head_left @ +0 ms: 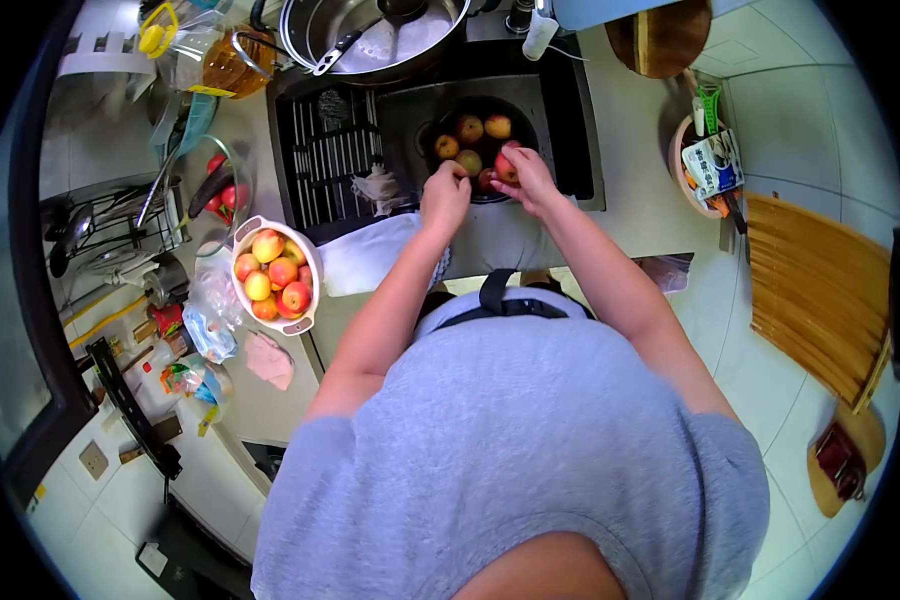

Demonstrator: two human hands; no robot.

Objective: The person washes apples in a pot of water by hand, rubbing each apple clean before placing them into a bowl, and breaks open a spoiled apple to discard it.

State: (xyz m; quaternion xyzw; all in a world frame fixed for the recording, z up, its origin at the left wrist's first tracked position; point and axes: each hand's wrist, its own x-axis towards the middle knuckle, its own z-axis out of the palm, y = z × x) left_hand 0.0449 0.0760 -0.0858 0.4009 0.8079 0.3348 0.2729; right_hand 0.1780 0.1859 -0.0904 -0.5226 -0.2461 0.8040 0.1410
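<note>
In the head view, a dark round bowl [532,122] sits in the sink, and several red-and-yellow apples [470,128] lie in it. My right hand [532,182] is closed around a red apple [507,167] at the bowl's near right side. At the near left rim is my left hand [445,197], its fingers curled together beside a greenish apple [469,161]. Its fingertips are partly hidden, so what they hold, if anything, cannot be made out. Left of the sink stands a white colander [314,262] filled with more apples.
A drying rack [332,150] and a rag [378,188] occupy the sink's left side [282,160]. Behind it sits a large steel pot [372,45]. A white cloth [370,255] drapes over the counter's front edge. Farther left are an oil bottle [220,65] and plastic bags [210,330].
</note>
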